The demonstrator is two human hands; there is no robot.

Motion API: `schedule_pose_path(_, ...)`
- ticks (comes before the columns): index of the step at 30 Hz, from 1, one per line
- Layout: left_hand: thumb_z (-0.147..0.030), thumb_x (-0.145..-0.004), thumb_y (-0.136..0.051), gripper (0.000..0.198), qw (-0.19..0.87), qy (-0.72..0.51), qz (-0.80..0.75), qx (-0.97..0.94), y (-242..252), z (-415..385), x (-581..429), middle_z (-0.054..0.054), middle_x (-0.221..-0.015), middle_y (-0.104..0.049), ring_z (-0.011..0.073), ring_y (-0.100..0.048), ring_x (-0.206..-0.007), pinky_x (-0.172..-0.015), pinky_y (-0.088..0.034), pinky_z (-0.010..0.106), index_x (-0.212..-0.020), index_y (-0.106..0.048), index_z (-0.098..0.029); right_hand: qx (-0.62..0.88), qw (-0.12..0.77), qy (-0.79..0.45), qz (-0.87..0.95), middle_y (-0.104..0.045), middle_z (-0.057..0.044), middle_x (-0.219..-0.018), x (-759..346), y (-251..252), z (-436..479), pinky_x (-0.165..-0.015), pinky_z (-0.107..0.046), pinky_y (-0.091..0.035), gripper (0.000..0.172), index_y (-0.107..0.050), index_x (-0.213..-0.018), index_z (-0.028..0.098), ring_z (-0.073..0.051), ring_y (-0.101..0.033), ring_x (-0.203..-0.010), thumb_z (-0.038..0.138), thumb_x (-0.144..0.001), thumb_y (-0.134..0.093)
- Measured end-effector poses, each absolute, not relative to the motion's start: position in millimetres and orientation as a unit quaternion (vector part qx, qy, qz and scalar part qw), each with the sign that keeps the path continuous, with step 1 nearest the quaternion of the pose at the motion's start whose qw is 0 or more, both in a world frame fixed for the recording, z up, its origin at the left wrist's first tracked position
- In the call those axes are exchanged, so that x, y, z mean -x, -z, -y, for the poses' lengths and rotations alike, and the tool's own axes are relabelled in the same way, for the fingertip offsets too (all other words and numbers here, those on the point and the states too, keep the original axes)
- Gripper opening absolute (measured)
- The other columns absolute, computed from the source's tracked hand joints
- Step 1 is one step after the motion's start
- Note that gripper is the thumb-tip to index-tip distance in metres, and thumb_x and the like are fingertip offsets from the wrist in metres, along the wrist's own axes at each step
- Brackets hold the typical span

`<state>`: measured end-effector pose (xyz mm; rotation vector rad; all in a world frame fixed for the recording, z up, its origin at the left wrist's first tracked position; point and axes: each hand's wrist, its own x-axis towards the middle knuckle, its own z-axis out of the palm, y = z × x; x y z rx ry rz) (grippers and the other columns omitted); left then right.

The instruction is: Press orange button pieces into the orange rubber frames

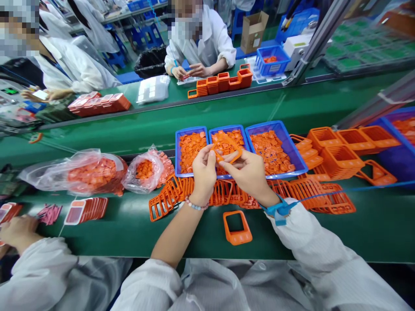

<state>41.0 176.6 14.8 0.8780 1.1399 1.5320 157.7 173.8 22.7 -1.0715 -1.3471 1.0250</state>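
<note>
Both hands meet over the middle blue tray (244, 137), holding one orange frame (234, 145) between them. My left hand (205, 169) pinches its left side; a beaded bracelet is on that wrist. My right hand (249, 172) grips its lower right part, and a blue strap with a cord circles that wrist. Small orange pieces fill the middle tray, the left tray (177, 152) and the right tray (296, 152). Below the hands, a row of orange frames (223, 192) leans along the table. A single orange frame (239, 237) lies flat nearer my body.
Bagged orange parts (94, 175) and a smaller open bag (144, 170) lie left. Stacked orange frames (342, 160) stand right, beside a metal post. A co-worker's hand (21, 231) is at far left near white-faced frames (86, 211). Another person sits opposite.
</note>
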Motion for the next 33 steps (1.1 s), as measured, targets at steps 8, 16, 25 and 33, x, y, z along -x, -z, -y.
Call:
schedule_pose_path(8,-0.042,-0.08,-0.079,0.035,0.559,-0.669,-0.412,-0.266,-13.9,-173.6,-47.8,-0.001,-0.081,-0.066,0.0101,-0.062,-0.072,-0.074,-0.051,0.025,-0.101,-0.068,-0.017,0.477,0.516,-0.245,0.668,-0.076,-0.006,-0.082,-155.4,-24.4,-160.3,-0.067,-0.031,-0.059,0.009,-0.068,-0.079,0.018,-0.02,-0.074,-0.072,0.025,-0.085,-0.069)
schedule_pose_path(16,-0.04,-0.077,-0.083,0.033,0.601,-0.671,-0.369,-0.229,-24.2,-163.7,-54.7,-0.002,-0.081,-0.067,0.0064,-0.059,-0.065,-0.067,-0.047,0.02,-0.098,-0.069,-0.017,0.464,0.492,-0.099,0.73,-0.074,-0.007,-0.077,-155.2,-32.4,-149.4,-0.065,-0.031,-0.053,0.014,-0.065,-0.077,0.018,-0.02,-0.072,-0.071,0.019,-0.09,-0.059)
schedule_pose_path(25,-0.029,-0.067,-0.09,0.032,0.606,-0.67,-0.358,-0.235,-33.4,-167.1,-45.1,-0.002,-0.074,-0.071,0.0093,-0.066,-0.072,-0.074,-0.05,0.021,-0.086,-0.066,-0.017,0.447,0.532,-0.46,0.553,-0.076,-0.003,-0.08,-175.0,-50.8,-166.0,-0.058,-0.025,-0.06,0.02,-0.068,-0.091,0.019,-0.016,-0.073,-0.066,0.028,-0.076,-0.079)
schedule_pose_path(33,-0.035,-0.058,-0.094,0.037,0.66,-0.601,-0.335,-0.301,-53.9,-156.6,-29.7,0.002,-0.081,-0.077,0.0114,-0.068,-0.066,-0.06,-0.051,0.02,-0.083,-0.074,-0.019,0.365,0.533,-0.635,0.423,-0.072,0.0,-0.067,-191.6,-66.4,-174.0,-0.044,-0.017,-0.055,0.038,-0.075,-0.089,0.017,-0.01,-0.064,-0.051,0.046,-0.068,-0.088)
